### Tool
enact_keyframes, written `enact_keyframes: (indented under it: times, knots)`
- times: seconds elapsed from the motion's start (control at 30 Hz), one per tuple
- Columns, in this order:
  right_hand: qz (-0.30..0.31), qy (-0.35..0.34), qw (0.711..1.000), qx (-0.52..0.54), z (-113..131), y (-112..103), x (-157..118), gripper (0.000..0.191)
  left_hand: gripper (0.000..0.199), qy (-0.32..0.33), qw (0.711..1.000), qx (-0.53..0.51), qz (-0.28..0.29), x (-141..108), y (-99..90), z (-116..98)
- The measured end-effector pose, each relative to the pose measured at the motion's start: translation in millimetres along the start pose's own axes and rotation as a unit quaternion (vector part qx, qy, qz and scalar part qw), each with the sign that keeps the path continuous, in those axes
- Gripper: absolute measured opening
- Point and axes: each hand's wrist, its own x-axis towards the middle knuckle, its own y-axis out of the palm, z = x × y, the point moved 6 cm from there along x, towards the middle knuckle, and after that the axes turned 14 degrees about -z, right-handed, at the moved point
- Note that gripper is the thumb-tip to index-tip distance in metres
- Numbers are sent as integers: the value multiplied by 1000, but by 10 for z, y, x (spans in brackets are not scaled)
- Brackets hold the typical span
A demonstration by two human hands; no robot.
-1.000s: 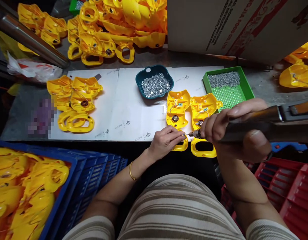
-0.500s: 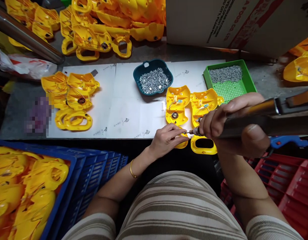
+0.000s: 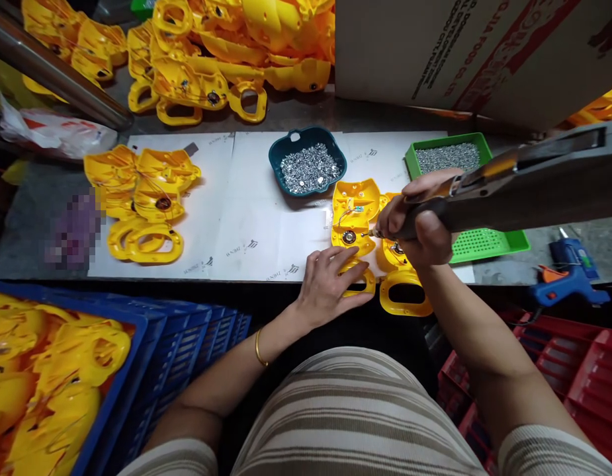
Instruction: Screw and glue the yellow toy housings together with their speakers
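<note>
A person's right hand is clamped around one long dark power screwdriver, above the right part of the table. Its long axis goes left to right, rear end slightly far; its bit points left, near the round metal part in the left of two yellow plastic shells. The left hand, fingers apart, is over this shell's loop handle. One dark teal plastic bowl and one green plastic basket contain small silver pieces
</note>
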Motion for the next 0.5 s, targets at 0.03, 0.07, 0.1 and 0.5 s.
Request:
enact_keyframes:
  times: [0.03,0.07,0.1,0.5]
  knots:
    - [2,13,1000,-8,-40,-5,-7,17,45,-4,1000,-1,3,-10,16,-9]
    - [5,25,999,-19,-75,-12,-16,19,45,-8,1000,-2,5,-18,30,-15]
    - [6,34,999,-31,-99,-20,-25,21,44,-12,1000,-4,7,-23,42,-18]
    - [27,52,993,-101,-236,-38,-57,39,48,-39,998,-37,23,-60,118,17]
